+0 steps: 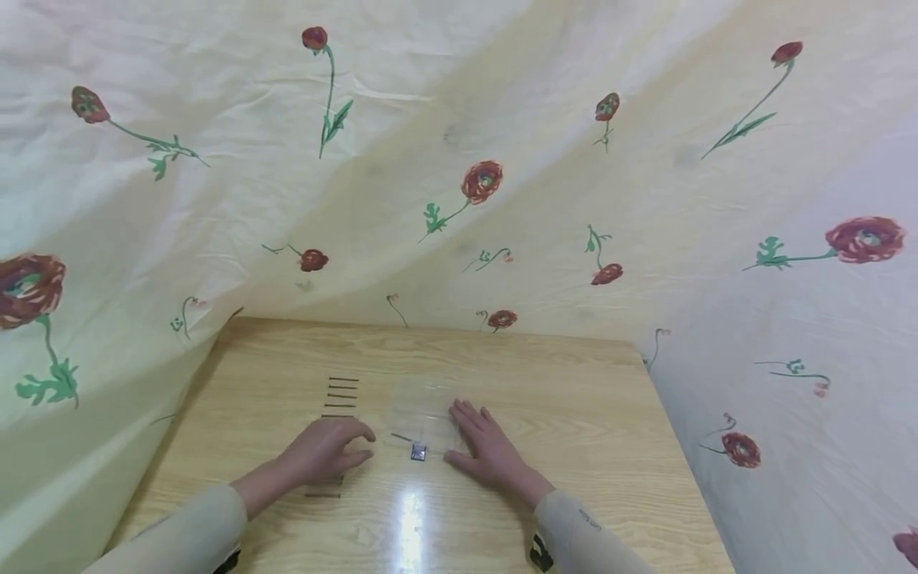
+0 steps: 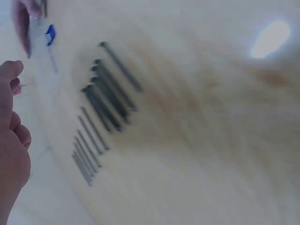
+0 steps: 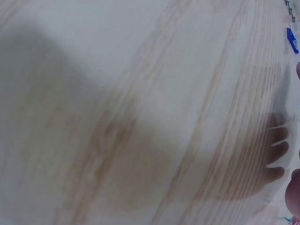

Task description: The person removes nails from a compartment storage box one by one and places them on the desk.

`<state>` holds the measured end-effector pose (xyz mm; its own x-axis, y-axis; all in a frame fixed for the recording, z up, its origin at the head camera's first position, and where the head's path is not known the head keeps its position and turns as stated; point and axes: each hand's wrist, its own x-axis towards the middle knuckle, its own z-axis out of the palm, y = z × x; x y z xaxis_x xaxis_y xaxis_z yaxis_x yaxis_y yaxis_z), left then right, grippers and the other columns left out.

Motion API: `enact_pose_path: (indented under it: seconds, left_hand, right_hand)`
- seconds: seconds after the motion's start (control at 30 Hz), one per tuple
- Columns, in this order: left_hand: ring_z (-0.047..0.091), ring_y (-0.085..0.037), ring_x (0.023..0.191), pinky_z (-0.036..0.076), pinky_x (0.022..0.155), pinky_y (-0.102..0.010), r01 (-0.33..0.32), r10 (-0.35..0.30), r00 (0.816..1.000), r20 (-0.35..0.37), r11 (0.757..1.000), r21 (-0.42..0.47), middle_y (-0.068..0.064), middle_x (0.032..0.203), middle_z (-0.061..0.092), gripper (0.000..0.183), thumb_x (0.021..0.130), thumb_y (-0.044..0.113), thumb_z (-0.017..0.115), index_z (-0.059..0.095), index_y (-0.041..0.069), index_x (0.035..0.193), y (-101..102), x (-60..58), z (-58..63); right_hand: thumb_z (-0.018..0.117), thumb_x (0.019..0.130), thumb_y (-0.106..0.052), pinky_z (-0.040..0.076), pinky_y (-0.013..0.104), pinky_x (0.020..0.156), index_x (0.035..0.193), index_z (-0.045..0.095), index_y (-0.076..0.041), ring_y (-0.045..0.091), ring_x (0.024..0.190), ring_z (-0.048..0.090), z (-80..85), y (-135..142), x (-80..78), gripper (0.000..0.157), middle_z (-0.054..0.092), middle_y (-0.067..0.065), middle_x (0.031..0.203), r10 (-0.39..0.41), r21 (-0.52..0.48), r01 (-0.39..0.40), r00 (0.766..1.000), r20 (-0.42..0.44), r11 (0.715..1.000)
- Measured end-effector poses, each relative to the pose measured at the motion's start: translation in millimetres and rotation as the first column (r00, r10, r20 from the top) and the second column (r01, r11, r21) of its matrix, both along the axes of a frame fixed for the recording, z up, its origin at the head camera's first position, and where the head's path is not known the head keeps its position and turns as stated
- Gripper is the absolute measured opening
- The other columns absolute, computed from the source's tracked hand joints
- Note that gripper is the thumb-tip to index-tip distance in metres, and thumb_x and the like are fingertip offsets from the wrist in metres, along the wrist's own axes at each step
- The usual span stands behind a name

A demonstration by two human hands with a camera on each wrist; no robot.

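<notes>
My left hand (image 1: 326, 450) hovers over a column of dark metal nails (image 1: 342, 396), hiding its middle. Its thumb and fingers are loosely bent and apart, with nothing visible between them. Thicker and thinner nails (image 2: 121, 66) lie side by side in the left wrist view. A clear plastic bag (image 1: 416, 399) lies flat to the right of them, with a small blue label (image 1: 418, 452) at its near edge. One nail (image 1: 402, 437) lies slantwise on or in the bag; I cannot tell which. My right hand (image 1: 491, 450) rests, fingers extended, on the bag's right side.
The wooden table (image 1: 588, 414) bears a bright light reflection near its front. A flowered cloth (image 1: 531, 119) hangs behind the table and along both sides.
</notes>
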<state>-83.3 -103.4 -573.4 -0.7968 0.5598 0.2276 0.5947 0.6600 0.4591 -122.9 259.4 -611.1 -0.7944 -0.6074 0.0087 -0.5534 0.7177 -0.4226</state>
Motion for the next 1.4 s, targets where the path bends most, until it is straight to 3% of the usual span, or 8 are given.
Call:
enact_pose_path:
  seconds: [0.23, 0.43, 0.67, 0.93, 1.17, 1.4]
  left_hand:
    - [0.076, -0.019, 0.103, 0.063, 0.088, -0.038, 0.045, -0.043, 0.999, 0.031, 0.998, -0.044, 0.0, 0.113, 0.079, 0.019, 0.096, 0.022, 0.081, 0.079, 0.015, 0.114, 27.5, -31.4, 3.3]
    - [0.075, -0.02, 0.107, 0.062, 0.094, -0.04, 0.079, -0.075, 0.996, 0.057, 0.995, -0.068, 0.0, 0.115, 0.079, 0.018, 0.096, 0.021, 0.081, 0.08, 0.015, 0.114, 40.2, -46.8, 2.2]
    - [0.073, -0.017, 0.111, 0.06, 0.099, -0.04, 0.122, -0.109, 0.988, 0.108, 0.985, -0.125, 0.003, 0.118, 0.079, 0.018, 0.097, 0.024, 0.079, 0.08, 0.02, 0.115, 46.6, -57.1, -3.2]
    - [0.074, -0.011, 0.101, 0.061, 0.094, -0.036, 0.202, -0.175, 0.972, 0.158, 0.963, -0.178, 0.009, 0.107, 0.08, 0.009, 0.096, 0.023, 0.08, 0.083, 0.023, 0.105, 50.6, -65.4, -7.0]
    - [0.073, -0.008, 0.095, 0.061, 0.091, -0.032, 0.259, -0.24, 0.964, 0.117, 0.945, -0.199, 0.01, 0.1, 0.079, 0.006, 0.095, 0.022, 0.081, 0.084, 0.022, 0.101, 53.7, -71.6, -10.3]
    - [0.072, -0.006, 0.092, 0.061, 0.088, -0.029, 0.275, -0.257, 0.96, 0.107, 0.936, -0.221, 0.012, 0.099, 0.079, 0.009, 0.098, 0.023, 0.079, 0.085, 0.024, 0.105, 58.4, -76.1, -15.6]
  right_hand:
    - [0.068, 0.102, -0.05, 0.017, 0.057, 0.131, 0.165, 0.036, -0.006, 0.034, 0.161, 0.027, -0.1, -1.2, 2.1, 0.084, 0.03, 0.014, 0.173, 0.014, -0.031, -0.015, 1.0, -0.013, 0.999]
    - [0.069, 0.102, -0.05, 0.019, 0.058, 0.13, 0.165, 0.037, -0.006, 0.035, 0.16, 0.029, -2.4, -2.5, 0.9, 0.083, 0.032, 0.014, 0.173, 0.014, -0.028, -0.015, 0.999, -0.035, 1.0]
    - [0.07, 0.102, -0.049, 0.018, 0.057, 0.131, 0.165, 0.037, -0.006, 0.034, 0.16, 0.028, -1.1, -1.9, -1.1, 0.083, 0.032, 0.014, 0.173, 0.017, -0.021, -0.018, 0.999, -0.03, 1.0]
    - [0.068, 0.102, -0.051, 0.017, 0.055, 0.131, 0.166, 0.036, -0.007, 0.032, 0.161, 0.028, -0.3, -0.6, -0.1, 0.083, 0.031, 0.013, 0.173, 0.013, -0.009, -0.014, 1.0, -0.023, 1.0]
    - [0.07, 0.101, -0.048, 0.019, 0.058, 0.13, 0.164, 0.039, -0.006, 0.034, 0.159, 0.03, -1.6, 0.3, 1.1, 0.082, 0.033, 0.014, 0.172, 0.011, -0.024, -0.012, 0.999, -0.035, 1.0]
    - [0.068, 0.103, -0.05, 0.018, 0.055, 0.131, 0.166, 0.037, -0.008, 0.031, 0.161, 0.027, -0.5, 2.4, -1.0, 0.082, 0.032, 0.012, 0.173, 0.005, -0.001, -0.005, 1.0, -0.017, 1.0]
